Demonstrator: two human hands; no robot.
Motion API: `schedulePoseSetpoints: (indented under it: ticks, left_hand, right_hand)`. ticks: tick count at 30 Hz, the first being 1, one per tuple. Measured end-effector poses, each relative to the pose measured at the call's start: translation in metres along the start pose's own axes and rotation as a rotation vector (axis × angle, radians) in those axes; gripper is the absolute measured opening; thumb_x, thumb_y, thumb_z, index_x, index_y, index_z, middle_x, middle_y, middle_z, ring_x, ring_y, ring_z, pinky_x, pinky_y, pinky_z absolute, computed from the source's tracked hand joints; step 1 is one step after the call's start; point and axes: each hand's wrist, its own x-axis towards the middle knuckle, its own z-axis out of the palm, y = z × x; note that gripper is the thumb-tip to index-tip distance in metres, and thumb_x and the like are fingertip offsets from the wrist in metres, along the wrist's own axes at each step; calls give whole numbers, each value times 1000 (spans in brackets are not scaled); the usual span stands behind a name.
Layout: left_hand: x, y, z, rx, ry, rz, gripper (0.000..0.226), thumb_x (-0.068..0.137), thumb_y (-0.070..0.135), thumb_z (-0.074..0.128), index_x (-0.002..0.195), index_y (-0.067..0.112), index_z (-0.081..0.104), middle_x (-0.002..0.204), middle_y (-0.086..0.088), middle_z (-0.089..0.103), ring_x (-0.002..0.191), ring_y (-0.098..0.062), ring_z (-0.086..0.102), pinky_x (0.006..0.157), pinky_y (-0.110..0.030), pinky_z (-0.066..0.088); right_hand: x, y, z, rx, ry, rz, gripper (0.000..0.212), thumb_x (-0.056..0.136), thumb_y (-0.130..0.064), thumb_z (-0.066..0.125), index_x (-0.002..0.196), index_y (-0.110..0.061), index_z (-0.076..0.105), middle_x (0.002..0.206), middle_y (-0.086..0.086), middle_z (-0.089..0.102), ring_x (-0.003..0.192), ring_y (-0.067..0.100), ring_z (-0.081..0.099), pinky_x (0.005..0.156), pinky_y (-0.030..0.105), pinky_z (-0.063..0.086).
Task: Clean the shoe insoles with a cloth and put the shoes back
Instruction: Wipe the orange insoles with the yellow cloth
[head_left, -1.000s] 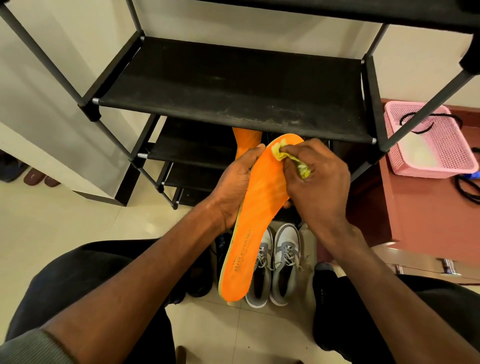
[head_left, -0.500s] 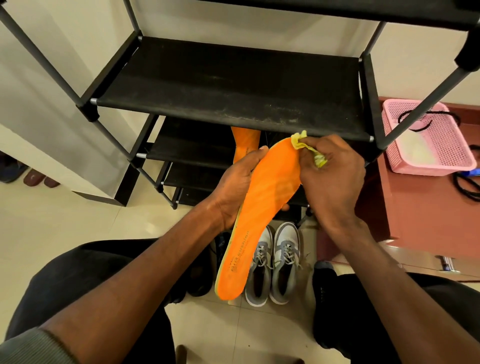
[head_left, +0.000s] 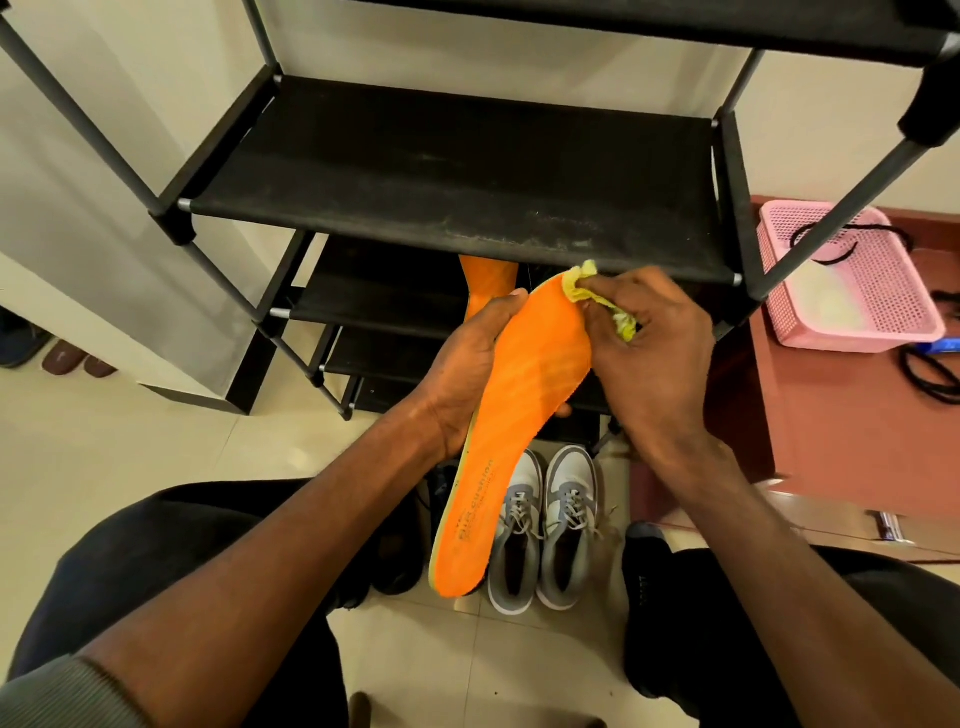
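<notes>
My left hand (head_left: 467, 364) grips an orange insole (head_left: 519, 415) from its left edge, holding it tilted with the toe end up and the heel end down. My right hand (head_left: 654, 358) pinches a crumpled yellow cloth (head_left: 587, 291) against the insole's toe end. A second orange insole (head_left: 485, 280) lies on a lower shelf behind my left hand, partly hidden. A pair of grey and white shoes (head_left: 545, 525) stands on the floor below, toes pointing away from me.
A black shoe rack (head_left: 467, 171) with several dusty shelves stands in front. A pink basket (head_left: 852, 280) sits on a reddish table (head_left: 857, 415) at the right. Dark footwear (head_left: 57, 353) lies at the far left on the tiled floor. My knees frame the shoes.
My right hand with the cloth slid from the insole's upper middle to its toe tip. The insole stayed in my left hand, barely shifting.
</notes>
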Motion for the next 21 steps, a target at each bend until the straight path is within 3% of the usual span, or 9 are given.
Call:
schedulePoseSetpoints:
  ticks: [3,5,8,10,13,16,18,21]
  left_hand:
    - [1,-1,-1,-49,1,14,54,107,42,43,144,3,47,119,-26,66,98,-36,68,79,-49,59]
    - [0,0,-1,-55,-4,23,52,107,41,42,141,3,48,114,-22,68,95,-32,69,79,-46,59]
    - [-1,-1,1,-3,-15,7,52,106,45,44,143,9,48,134,-29,60,107,-42,63,81,-52,57]
    - [0,-3,1,6,-12,-16,50,106,45,44,142,10,48,136,-31,58,109,-44,62,82,-54,57]
    - [0,-4,0,-32,-16,-12,46,107,42,41,136,9,53,121,-25,68,101,-38,68,81,-52,57]
    - [1,-3,-3,-116,-13,-20,36,107,39,43,112,8,61,92,-13,69,84,-23,70,76,-37,60]
    - [3,-4,-4,-155,5,-17,36,106,40,46,109,7,61,94,-14,67,88,-23,69,80,-36,59]
    - [2,-4,-4,-102,41,18,44,106,41,47,127,3,55,114,-22,65,100,-31,68,87,-45,57]
  right_hand:
    - [-11,-11,6,74,-153,-160,22,93,-11,74,115,-14,79,106,-5,70,90,13,70,70,40,61]
    - [-13,-15,7,-1,-146,-210,22,93,-12,75,114,-16,80,107,-7,70,89,10,69,72,34,60]
    - [-4,-11,3,-81,36,-38,22,95,-15,72,115,-19,80,109,-9,70,88,6,66,73,17,53]
    - [-1,-7,1,-90,63,22,23,95,-13,71,116,-18,79,109,-9,70,90,6,66,76,13,51]
    - [-7,-9,4,28,-47,-60,23,93,-8,72,114,-15,79,111,-8,70,97,7,68,81,30,60]
    - [-15,-14,11,136,-194,-199,23,92,-6,72,113,-12,80,111,-5,72,99,12,70,81,39,61]
    - [-15,-16,13,155,-244,-230,22,92,-8,73,112,-14,80,110,-6,72,98,12,71,78,41,60]
    - [-13,-16,10,49,-196,-236,22,92,-12,74,112,-18,80,110,-9,72,93,11,71,74,38,60]
